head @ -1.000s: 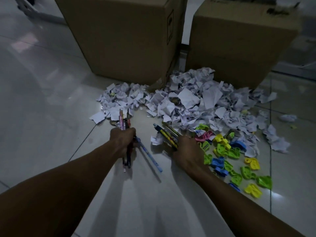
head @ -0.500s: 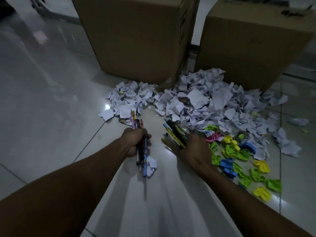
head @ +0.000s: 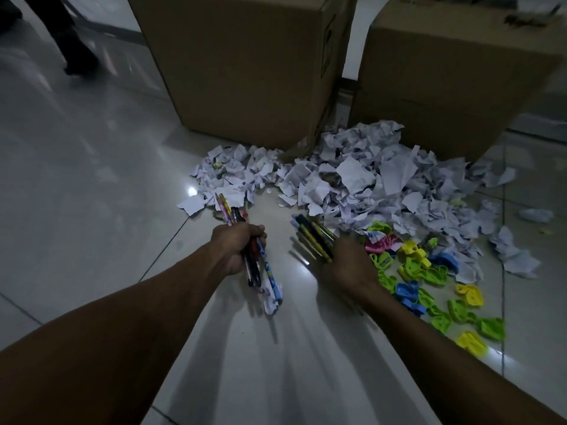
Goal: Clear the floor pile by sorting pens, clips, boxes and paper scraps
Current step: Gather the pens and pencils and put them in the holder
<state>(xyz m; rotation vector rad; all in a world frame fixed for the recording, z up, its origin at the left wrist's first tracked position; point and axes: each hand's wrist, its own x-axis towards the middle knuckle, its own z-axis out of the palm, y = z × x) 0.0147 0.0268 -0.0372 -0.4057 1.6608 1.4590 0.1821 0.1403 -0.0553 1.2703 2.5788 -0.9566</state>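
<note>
My left hand [head: 237,247] grips a bundle of pens [head: 260,268] in a fist; their ends stick out above and below it, and a small paper scrap [head: 270,305] lies under the lower tips. My right hand [head: 345,265] holds a second bunch of pens [head: 311,236] that fan out up and to the left. A wide heap of crumpled paper scraps [head: 352,182] spreads on the floor beyond both hands. Several coloured plastic clips [head: 429,280] in green, yellow, blue and pink lie to the right of my right hand.
Two big cardboard boxes stand behind the paper, one [head: 245,65] at centre and one [head: 454,75] at right. The floor is glossy pale tile [head: 92,185]. A person's dark legs [head: 67,35] show at the top left.
Both hands have stayed low over the tiles with their pens. The blue patterned pen that stuck out sideways is drawn into my left hand's bundle. The view has shifted slightly.
</note>
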